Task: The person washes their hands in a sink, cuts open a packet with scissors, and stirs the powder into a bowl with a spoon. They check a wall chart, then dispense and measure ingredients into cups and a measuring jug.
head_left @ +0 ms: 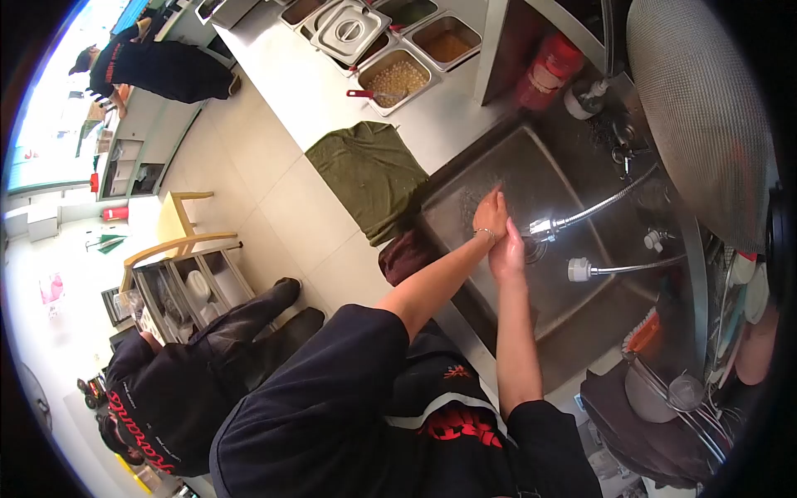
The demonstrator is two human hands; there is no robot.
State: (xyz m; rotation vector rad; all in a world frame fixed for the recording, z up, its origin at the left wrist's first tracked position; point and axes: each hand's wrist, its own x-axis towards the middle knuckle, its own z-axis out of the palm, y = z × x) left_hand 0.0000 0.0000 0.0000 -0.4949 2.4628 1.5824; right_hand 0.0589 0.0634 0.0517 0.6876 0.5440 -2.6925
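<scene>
Over the steel sink [573, 324], my left hand [491, 214] and my right hand [507, 251] are pressed together, palm to palm, beside the faucet head [544, 230]. A bracelet circles the wrist of the hand nearer the counter. Splashing water shows just past the fingertips. The fingers of both hands overlap and blur together, so how far they bend is hidden. A flexible metal hose [610, 199] runs to the faucet head. Below it, a second hose with a white nozzle [579, 270] lies across the basin.
A green cloth [369, 178] hangs over the counter edge, with a dark red cloth [408, 259] below. Food pans [397, 79] stand on the counter [274, 58]. Strainers [650, 394] and an orange brush [642, 330] are at the right. Two people stand at the left.
</scene>
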